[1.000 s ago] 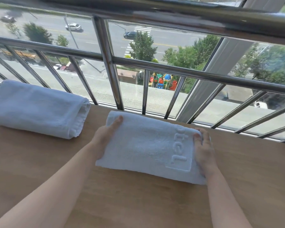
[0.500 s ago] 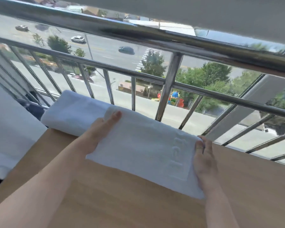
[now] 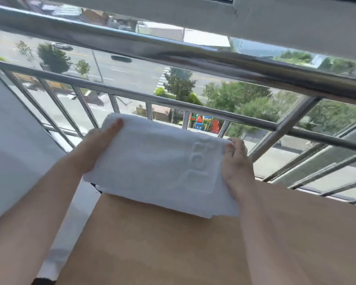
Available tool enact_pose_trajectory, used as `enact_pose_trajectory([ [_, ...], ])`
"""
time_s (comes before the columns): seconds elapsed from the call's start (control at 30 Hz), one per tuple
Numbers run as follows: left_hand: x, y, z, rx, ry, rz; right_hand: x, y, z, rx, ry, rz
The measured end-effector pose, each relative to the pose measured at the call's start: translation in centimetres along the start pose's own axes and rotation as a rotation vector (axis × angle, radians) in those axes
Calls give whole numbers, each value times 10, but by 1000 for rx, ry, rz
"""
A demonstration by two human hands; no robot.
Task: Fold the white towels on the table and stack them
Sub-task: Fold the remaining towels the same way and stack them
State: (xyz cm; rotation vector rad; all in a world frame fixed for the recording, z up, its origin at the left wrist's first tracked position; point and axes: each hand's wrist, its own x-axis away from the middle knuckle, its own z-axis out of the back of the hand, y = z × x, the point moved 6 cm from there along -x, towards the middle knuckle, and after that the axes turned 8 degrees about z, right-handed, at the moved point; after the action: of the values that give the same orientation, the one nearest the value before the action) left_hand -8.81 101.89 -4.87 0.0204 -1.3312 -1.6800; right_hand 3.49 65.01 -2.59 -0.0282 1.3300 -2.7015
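Steel railing (image 3: 132, 95) just behind towel (image 3: 158, 165)

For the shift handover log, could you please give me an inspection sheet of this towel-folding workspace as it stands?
Surface: light wooden table, set against the railing.
Job's things: one folded white towel, embossed lettering up, held at the table's left end, partly past its edge.
Clutter: nothing seen.
Grippers: left hand grips the towel's left end, thumb on top; right hand grips its right end; fingers mostly hidden.
Cables: nothing seen.
Surroundings: metal railing; white surface at left; street and trees below.
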Motion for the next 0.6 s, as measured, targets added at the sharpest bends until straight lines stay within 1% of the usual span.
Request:
enact_pose_trajectory([
  [0.1, -31, -11, 5, -107, 7, -21, -9, 0, -39, 27, -58, -44],
  [0.17, -46, -22, -10, -219, -31, -120, -4, 15, -63, 52, -114, -107],
  [0.23, -55, -29, -21, -242, -62, -215, -1, 28, -75, 88, -113, -129],
  [0.27, -61, -30, -23, -231, -58, -224, -2, 32, -78, 104, -99, -130],
  [0.37, -75, -33, -24, -265, -33, -167, -6, 38, -79, 144, -88, -130],
  [0.5, -77, -34, -23, -359, 28, -173, -4, 39, -78, 164, -82, -116],
  [0.6, -74, -37, -22, -342, 73, -156, -2, 35, -77, 158, -75, -121],
])
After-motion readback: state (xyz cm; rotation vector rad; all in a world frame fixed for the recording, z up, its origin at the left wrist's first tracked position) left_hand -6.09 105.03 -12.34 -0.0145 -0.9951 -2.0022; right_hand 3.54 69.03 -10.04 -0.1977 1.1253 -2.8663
